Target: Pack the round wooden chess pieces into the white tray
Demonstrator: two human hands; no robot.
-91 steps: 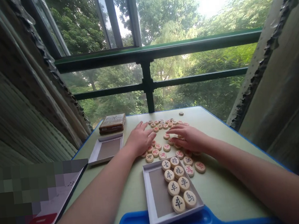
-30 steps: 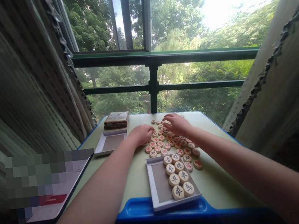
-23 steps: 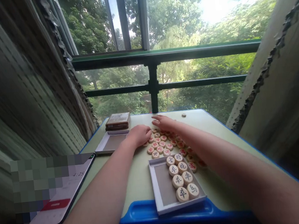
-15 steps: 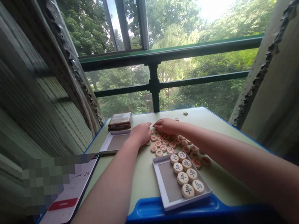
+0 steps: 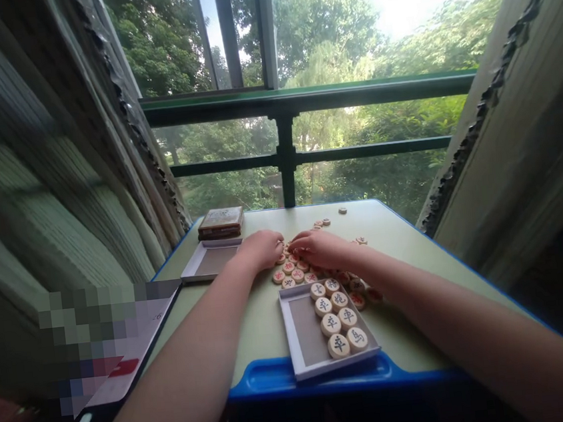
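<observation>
Round wooden Chinese chess pieces (image 5: 289,268), mostly with red characters showing, lie in a loose pile on the table. My left hand (image 5: 264,248) is at the pile's far left, its fingers curled down; what is between them, if anything, is too small to make out. Over the pile reaches my right hand (image 5: 324,249), fingers stretched left and slightly apart, touching the pieces near my left fingertips. Its palm and forearm hide part of the pile. Closer to me, a shallow box tray (image 5: 305,363) holds two columns of black-character pieces (image 5: 330,324) along its right side.
A second shallow tray (image 5: 200,273) sits to the left, in front of a stacked brown box (image 5: 221,223). Several loose pieces (image 5: 342,211) lie farther back. A phone (image 5: 128,381) with a white cable is at the left edge. Curtains flank the window railing (image 5: 310,98).
My right hand has come lower and closer over the pile, uncovering several pieces behind it. My left hand stays at the pile's left side. The whole view has shifted slightly.
</observation>
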